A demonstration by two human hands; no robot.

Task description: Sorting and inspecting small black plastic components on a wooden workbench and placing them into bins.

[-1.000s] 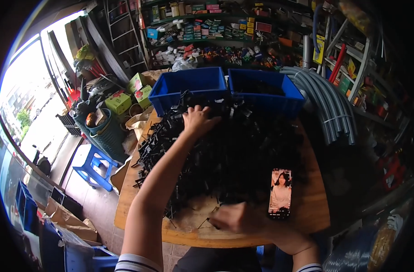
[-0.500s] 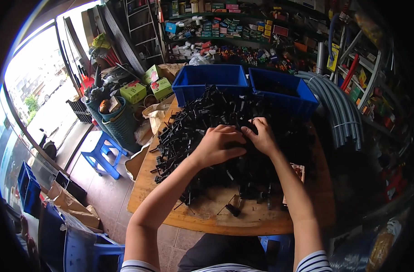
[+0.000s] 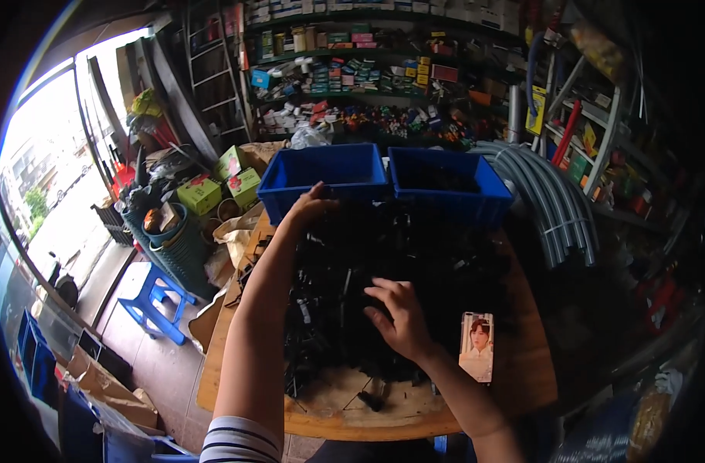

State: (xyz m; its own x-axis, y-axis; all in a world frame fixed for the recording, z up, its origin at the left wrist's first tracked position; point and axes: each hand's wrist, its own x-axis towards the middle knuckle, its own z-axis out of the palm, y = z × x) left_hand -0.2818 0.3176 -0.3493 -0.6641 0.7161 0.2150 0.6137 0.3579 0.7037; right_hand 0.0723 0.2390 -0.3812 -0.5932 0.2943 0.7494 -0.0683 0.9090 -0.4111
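A large heap of small black plastic parts (image 3: 333, 297) covers much of the wooden table. Far out over the heap's back left, my left hand (image 3: 312, 205) is by the front wall of the left blue bin (image 3: 360, 187). Its fingers are dark and partly hidden, so what they hold, if anything, does not show. Lower and nearer, my right hand (image 3: 402, 318) hovers over or touches the heap with fingers and thumb apart, and nothing shows between them. One loose black part (image 3: 371, 399) lies near the table's front edge.
Another blue bin (image 3: 453, 202) stands at the back right with dark contents. A phone or picture card (image 3: 476, 347) lies on the table (image 3: 518, 386) at the right. Left on the floor is a blue stool (image 3: 148, 292); grey pipe coils (image 3: 553, 208) sit behind right.
My hands have parted: the left has stretched forward to the left bin, the right has drawn back toward me. The view has shifted, and the phone or card now shows fully.
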